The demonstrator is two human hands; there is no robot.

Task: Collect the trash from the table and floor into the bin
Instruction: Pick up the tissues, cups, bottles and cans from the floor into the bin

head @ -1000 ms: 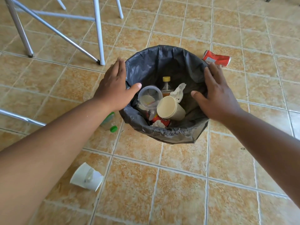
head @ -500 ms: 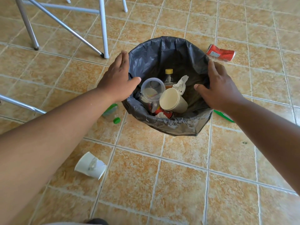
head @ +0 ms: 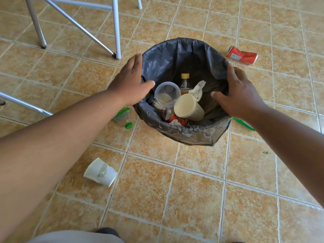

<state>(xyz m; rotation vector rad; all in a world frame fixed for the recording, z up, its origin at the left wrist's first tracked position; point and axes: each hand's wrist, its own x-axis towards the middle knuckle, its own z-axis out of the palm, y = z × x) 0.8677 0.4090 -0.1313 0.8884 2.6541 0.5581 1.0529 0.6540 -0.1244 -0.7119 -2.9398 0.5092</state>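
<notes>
A bin lined with a black bag (head: 185, 133) stands on the tiled floor. My left hand (head: 129, 85) grips its left rim, thumb inside and fingers outside. My right hand (head: 240, 95) grips the right rim the same way. Inside lie a beige paper cup (head: 189, 107), a clear plastic cup (head: 167, 94), a yellow-capped bottle (head: 185, 79), a crumpled tissue (head: 198, 89) and a red can (head: 177, 120). On the floor lie a crushed red can (head: 242, 55) beyond the bin at right and a white paper cup (head: 100, 172) near my left forearm.
A clear bottle with a green cap (head: 122, 117) lies just left of the bin, partly under my left arm. A green item (head: 243, 123) peeks out under my right wrist. Metal table legs (head: 116, 28) stand at the far left.
The bin, held in both hands, has slid away from the red floor can, toward me. A green item has come into view beside its right wall.
</notes>
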